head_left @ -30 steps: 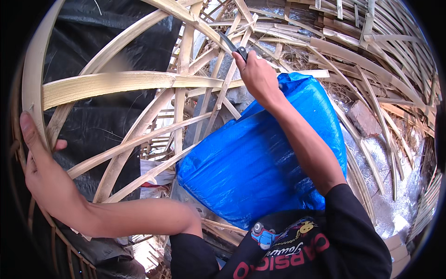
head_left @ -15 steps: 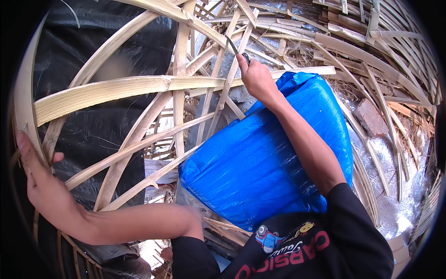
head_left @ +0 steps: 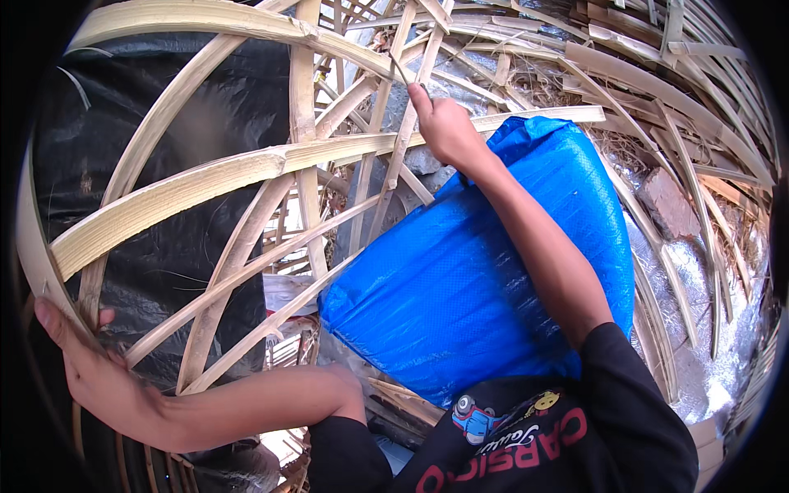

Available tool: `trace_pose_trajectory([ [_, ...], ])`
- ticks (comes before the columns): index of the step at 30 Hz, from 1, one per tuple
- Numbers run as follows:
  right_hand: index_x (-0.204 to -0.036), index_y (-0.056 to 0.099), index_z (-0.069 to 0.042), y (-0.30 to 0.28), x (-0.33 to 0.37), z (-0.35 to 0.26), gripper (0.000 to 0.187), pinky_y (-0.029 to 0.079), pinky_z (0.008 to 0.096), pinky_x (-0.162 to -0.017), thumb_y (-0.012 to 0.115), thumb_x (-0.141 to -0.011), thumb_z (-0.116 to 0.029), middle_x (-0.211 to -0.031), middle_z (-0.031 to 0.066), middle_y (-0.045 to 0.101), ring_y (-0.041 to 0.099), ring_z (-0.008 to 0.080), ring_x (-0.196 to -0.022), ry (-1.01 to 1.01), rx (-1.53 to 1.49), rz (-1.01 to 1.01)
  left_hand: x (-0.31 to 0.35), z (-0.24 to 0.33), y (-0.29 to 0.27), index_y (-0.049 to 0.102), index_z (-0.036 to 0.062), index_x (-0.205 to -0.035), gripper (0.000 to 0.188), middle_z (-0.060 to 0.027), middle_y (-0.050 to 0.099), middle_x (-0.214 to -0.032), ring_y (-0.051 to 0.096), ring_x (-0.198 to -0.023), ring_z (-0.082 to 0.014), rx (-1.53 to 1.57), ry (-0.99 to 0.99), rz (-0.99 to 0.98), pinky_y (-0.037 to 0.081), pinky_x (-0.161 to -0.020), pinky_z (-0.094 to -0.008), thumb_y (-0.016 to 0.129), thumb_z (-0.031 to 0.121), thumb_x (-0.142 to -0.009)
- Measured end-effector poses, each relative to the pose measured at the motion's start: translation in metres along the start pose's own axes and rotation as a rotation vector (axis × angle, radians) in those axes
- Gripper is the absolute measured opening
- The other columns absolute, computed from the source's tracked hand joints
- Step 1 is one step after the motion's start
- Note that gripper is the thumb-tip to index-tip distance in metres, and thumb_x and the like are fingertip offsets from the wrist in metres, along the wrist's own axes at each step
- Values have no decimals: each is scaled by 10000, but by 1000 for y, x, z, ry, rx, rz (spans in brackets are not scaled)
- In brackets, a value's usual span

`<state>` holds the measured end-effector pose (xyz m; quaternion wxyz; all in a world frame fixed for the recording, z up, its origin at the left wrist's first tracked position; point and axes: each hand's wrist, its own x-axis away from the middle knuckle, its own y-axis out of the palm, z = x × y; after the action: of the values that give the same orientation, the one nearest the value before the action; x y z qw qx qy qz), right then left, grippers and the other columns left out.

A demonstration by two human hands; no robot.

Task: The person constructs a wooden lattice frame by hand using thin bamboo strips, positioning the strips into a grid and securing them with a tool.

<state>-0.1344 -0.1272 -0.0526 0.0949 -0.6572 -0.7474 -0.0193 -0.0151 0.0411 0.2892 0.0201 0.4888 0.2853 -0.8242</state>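
Observation:
My left hand (head_left: 90,349) is closed around a pale bamboo strip (head_left: 34,234) at the far left, thumb on one side and fingers on the other. That strip stands on edge and curves upward. Ahead of me, my right hand (head_left: 448,131) grips a knife with a slim, dark, slightly curved blade (head_left: 399,71). The blade's tip lies by a long curved bamboo strip (head_left: 345,48); I cannot tell whether they touch. Another broad split strip (head_left: 189,185) runs from near my left hand toward the right, passing below my right hand. Most of the knife's handle is hidden by my fingers.
A blue woven plastic sheet (head_left: 460,287) covers my lap under the right forearm. Black plastic sheeting (head_left: 173,238) hangs behind the strips at left. Many bamboo strips (head_left: 674,107) are stacked at the upper right, near a broken brick (head_left: 664,204) and silvery sheeting (head_left: 699,361).
My left hand has moved slightly down with its strip, and the broad strip's left end has dropped. My right hand and the knife have shifted a little to the left.

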Motion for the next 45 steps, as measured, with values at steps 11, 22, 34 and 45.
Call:
trace_pose_trajectory([
  [11, -807, 607, 147, -1, 9, -20, 705, 457, 552, -786, 404, -1023, -494, -776, 381, 596, 609, 530, -849, -128, -14, 3, -5, -4, -1, 694, 53, -1200, 830, -11, 609, -760, 289, -575, -73, -97, 10, 13, 241, -549, -243, 537, 777, -825],
  [22, -819, 591, 69, -4, 13, -9, 647, 484, 520, -679, 417, -1019, -521, -690, 298, 609, 635, 469, -709, -177, 311, 205, -6, 3, -1, 685, 86, -1236, 833, -2, 618, -798, 289, -600, -93, -90, 12, -7, 252, -570, -250, 540, 789, -814],
  [34, -812, 620, 96, 0, -1, -3, 688, 458, 522, -749, 392, -1022, -519, -739, 324, 603, 604, 472, -754, -137, -1, 31, 0, 8, -4, 639, 123, -1316, 800, 11, 636, -859, 305, -638, -105, -179, -8, -12, 263, -599, -257, 553, 753, -831],
  [45, -785, 561, 71, 13, 1, 14, 657, 460, 580, -737, 413, -1016, -526, -752, 343, 607, 596, 524, -794, -158, 174, 129, -27, -18, 9, 605, 107, -1350, 785, -2, 638, -882, 311, -643, -96, -92, -19, -100, 250, -590, -253, 565, 713, -852],
])
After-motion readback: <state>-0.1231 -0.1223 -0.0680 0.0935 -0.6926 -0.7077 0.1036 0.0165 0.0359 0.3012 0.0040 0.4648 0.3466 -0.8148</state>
